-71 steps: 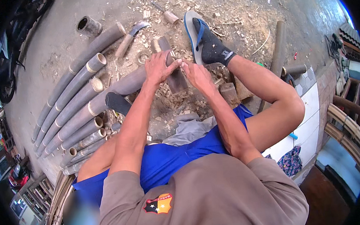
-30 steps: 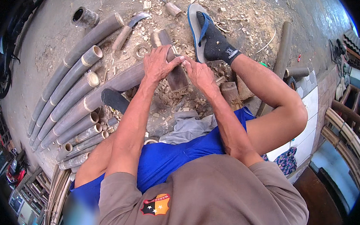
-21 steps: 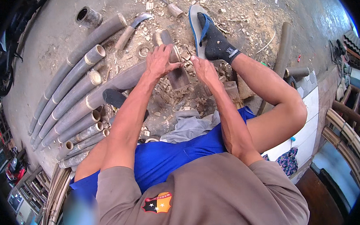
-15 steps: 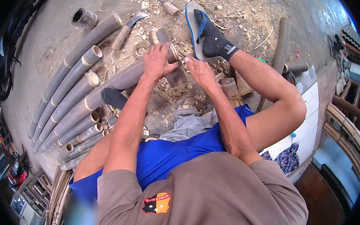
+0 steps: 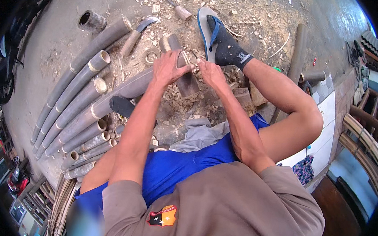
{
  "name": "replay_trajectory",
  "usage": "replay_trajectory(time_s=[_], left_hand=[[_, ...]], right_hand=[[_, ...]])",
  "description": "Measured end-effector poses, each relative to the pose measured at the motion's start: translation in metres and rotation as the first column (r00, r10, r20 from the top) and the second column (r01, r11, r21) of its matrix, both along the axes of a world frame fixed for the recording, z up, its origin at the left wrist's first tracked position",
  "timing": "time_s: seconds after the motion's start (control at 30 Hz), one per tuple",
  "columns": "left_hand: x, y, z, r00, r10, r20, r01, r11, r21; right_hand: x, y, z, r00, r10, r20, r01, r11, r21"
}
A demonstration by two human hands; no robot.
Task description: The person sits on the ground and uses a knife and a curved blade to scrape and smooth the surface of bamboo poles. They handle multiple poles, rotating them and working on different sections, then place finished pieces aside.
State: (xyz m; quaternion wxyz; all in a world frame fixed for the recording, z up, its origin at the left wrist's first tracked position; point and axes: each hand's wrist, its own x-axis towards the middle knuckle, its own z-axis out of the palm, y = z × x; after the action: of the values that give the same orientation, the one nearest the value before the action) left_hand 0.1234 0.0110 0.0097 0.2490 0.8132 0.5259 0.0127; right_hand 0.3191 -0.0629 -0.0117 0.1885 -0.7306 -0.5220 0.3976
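A long grey-brown bamboo pole (image 5: 128, 85) runs up from the lower left, its cut end lying across a wooden block (image 5: 188, 85) on the floor. Over the pole, just short of that end, my left hand (image 5: 167, 68) is closed, its thumb reaching along the rim. My right hand (image 5: 213, 74) is closed beside the end. A thin, dark, narrow-bladed tool (image 5: 194, 54) sticks out of its fingers toward the rim; its handle is hidden. A bamboo ring (image 5: 150, 56) and a curved knife with a wooden handle (image 5: 130, 43) lie left of the block.
Several bamboo poles (image 5: 75, 66) lie side by side on the left. A short dark tube (image 5: 92, 21) and a wooden-handled tool (image 5: 182, 12) lie farther off. Wood chips cover the floor. My sandalled foot (image 5: 212, 32) is right of the block; another pole (image 5: 296, 53) lies beyond my leg.
My left hand's fingers, spread over the pole before, are now curled around it. The thin tool in my right hand points more upright. The whole view has shifted slightly.
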Motion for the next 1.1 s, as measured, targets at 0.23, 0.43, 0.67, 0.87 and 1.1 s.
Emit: replay_trajectory(time_s=[0.23, 0.43, 0.67, 0.87, 1.1], left_hand=[[0.002, -0.012, -0.006, 0.982, -0.070, -0.174, 0.102, 0.978, 0.182], [-0.003, -0.004, 0.003, 0.999, -0.021, 0.038, 0.020, 1.000, 0.013], [0.027, -0.006, 0.012, 0.981, 0.187, -0.056, -0.191, 0.978, -0.080], [0.000, -0.003, 0.003, 0.996, -0.082, -0.033, 0.084, 0.995, 0.052], [-0.003, -0.006, 0.001, 0.997, -0.080, -0.009, 0.081, 0.996, 0.023]], right_hand=[[0.000, -0.026, 0.040, 1.000, 0.013, -0.009, -0.013, 0.999, -0.043], [-0.007, -0.025, 0.042, 0.992, 0.101, 0.074, -0.102, 0.995, 0.012], [-0.009, -0.018, 0.008, 0.996, 0.026, 0.081, -0.020, 0.998, -0.067], [0.012, -0.014, 0.005, 1.000, 0.011, 0.010, -0.010, 1.000, -0.015], [-0.001, -0.027, 0.036, 0.995, 0.088, 0.044, -0.089, 0.996, 0.017]])
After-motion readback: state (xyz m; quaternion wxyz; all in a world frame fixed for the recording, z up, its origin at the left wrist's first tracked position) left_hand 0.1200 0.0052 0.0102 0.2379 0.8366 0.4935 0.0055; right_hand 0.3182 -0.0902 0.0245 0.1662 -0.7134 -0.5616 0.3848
